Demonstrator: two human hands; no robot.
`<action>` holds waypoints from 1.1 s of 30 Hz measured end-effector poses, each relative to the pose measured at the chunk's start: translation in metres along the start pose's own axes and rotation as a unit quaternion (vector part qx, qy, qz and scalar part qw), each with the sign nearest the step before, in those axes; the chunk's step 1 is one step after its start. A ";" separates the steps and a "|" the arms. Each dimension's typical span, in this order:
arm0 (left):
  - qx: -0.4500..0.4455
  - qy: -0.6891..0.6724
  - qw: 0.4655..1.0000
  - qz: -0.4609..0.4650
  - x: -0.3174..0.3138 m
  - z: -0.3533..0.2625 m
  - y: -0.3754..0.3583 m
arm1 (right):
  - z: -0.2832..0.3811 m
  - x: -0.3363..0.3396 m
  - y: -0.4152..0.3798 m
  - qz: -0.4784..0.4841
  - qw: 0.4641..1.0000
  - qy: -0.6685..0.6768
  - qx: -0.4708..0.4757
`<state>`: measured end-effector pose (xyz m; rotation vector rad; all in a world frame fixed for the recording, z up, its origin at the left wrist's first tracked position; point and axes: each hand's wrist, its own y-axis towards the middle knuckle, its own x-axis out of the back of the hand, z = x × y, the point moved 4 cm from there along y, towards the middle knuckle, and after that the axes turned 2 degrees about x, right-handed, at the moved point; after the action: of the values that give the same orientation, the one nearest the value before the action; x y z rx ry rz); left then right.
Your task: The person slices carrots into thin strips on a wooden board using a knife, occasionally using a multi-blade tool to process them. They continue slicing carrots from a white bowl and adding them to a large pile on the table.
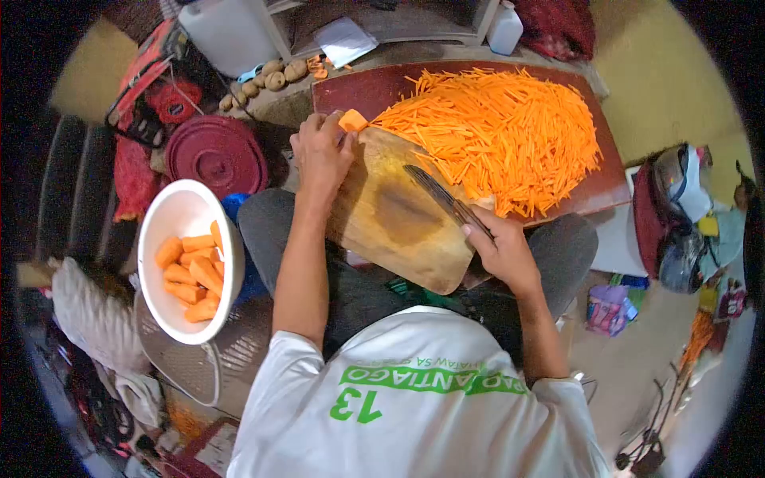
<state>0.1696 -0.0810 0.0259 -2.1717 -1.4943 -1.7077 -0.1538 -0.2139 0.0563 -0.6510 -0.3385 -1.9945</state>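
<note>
My right hand is wrapped round the handle of a knife, its dark blade angled up and left over the wooden cutting board. The board lies tilted across my lap, stained dark in its middle. At its upper left corner my left hand has its fingers curled at a short orange piece of carrot, apparently pinched between thumb and forefinger. Beyond the board, a large heap of carrot strips covers much of a dark red board.
To my left a white bowl holds several peeled carrot pieces. Behind it lies a dark red round lid. Potatoes line the far edge beside a white sheet. Bags lie on the floor at right.
</note>
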 end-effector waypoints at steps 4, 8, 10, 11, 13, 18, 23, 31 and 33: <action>-0.013 0.014 1.000 0.022 -0.005 -0.005 0.003 | 0.001 -0.008 -0.006 -0.008 0.999 0.035 0.015; -0.033 0.009 0.999 0.031 -0.012 -0.010 0.004 | 0.008 -0.017 -0.011 0.077 0.996 -0.029 0.022; -0.036 0.005 0.999 0.036 -0.011 -0.014 0.005 | 0.013 -0.026 -0.015 -0.001 0.988 -0.108 0.110; -0.035 0.007 0.999 0.040 -0.011 -0.015 0.006 | 0.015 -0.029 -0.017 -0.037 0.976 -0.148 0.154; -0.035 0.013 0.998 0.043 -0.012 -0.013 0.005 | 0.015 -0.031 -0.014 -0.053 0.962 -0.193 0.183; -0.032 0.013 0.998 0.045 -0.017 -0.008 0.008 | 0.033 -0.010 -0.002 -0.011 0.967 -0.218 0.132; -0.021 0.029 0.997 0.072 -0.014 -0.011 0.007 | -0.010 0.048 -0.015 -0.138 0.944 -0.297 0.041; 0.002 0.039 0.996 0.078 -0.015 -0.007 0.004 | -0.107 0.111 -0.043 -0.118 0.838 -0.523 -0.102; 0.011 0.036 0.995 0.092 -0.015 -0.009 0.006 | -0.116 0.126 -0.042 -0.119 0.865 -0.480 -0.088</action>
<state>0.1677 -0.0986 0.0213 -2.1355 -1.2474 -1.6834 -0.2741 -0.3412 0.0349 -1.7884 -0.8602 -1.7874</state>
